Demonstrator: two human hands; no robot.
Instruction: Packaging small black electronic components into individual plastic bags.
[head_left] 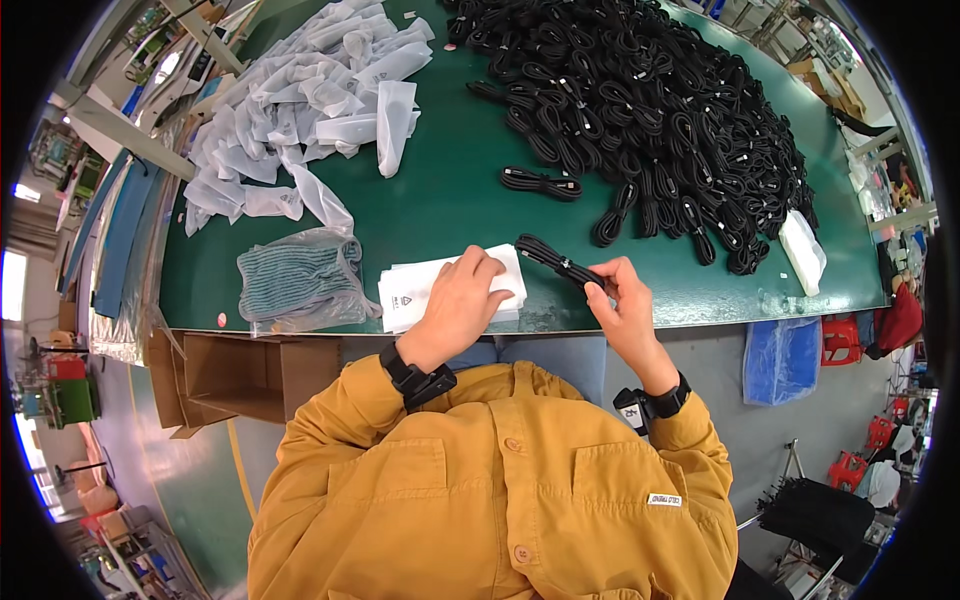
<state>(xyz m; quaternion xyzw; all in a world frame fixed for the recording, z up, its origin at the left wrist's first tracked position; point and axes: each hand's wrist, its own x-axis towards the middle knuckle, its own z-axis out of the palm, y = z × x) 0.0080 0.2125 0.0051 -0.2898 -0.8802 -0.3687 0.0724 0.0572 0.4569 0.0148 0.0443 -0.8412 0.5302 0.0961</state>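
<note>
My left hand (462, 303) rests on a stack of flat white plastic bags (405, 296) near the table's front edge, its fingers curled down onto the top one. Whether it pinches a bag's edge is hard to make out. To its right, my right hand (625, 307) grips one end of a coiled black cable (552, 258) between thumb and fingers. The bundle points up and left, its far end close to the bags' right corner. Beyond it lies a single coiled cable (540, 184), apart from a large heap of black cables (640, 110).
A pile of filled whitish bags (330, 95) covers the far left of the green table (440, 190). Grey-green knit gloves in clear plastic (300, 277) lie left of the stack. A white bag (802, 252) sits at right. Below the edge are a cardboard box (235, 375) and a blue bin (780, 360).
</note>
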